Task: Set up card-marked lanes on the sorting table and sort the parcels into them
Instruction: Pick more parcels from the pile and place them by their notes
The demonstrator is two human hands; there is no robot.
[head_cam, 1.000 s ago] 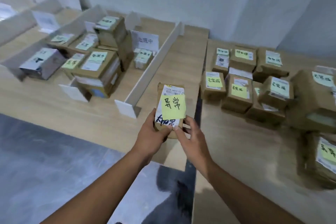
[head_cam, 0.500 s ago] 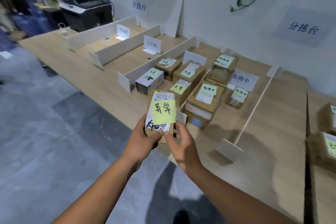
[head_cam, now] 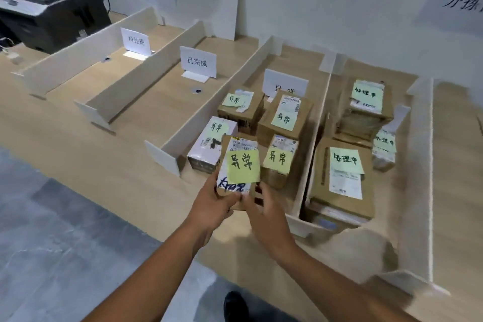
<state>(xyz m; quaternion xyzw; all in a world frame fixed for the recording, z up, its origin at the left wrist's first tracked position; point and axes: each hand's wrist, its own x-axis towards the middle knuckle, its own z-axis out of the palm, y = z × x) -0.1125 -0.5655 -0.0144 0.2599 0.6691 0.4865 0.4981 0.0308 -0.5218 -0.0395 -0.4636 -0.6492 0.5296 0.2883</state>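
I hold a small brown parcel [head_cam: 239, 165] with a yellow-green sticky note reading 异常 in both hands, above the front end of the 异常 lane. My left hand [head_cam: 213, 204] grips its lower left edge, my right hand [head_cam: 266, 212] its lower right edge. That lane holds several parcels [head_cam: 283, 117] with the same note, behind a white lane card [head_cam: 286, 83]. The lane to its right holds parcels marked 处理中 [head_cam: 342, 178]. Two lanes at left carry cards 已完成 [head_cam: 198, 61] and 待处理 [head_cam: 136, 40] and hold no parcels.
White divider boards [head_cam: 209, 110] split the wooden sorting table [head_cam: 78, 128] into lanes. A black printer [head_cam: 49, 5] stands at the far left end. Grey floor lies in front of the table edge. My shoe [head_cam: 235, 306] shows below.
My view has swung left from the unsorted parcels to the lanes and come closer. The parcel stays in both hands and now hangs over the front of the 异常 lane.
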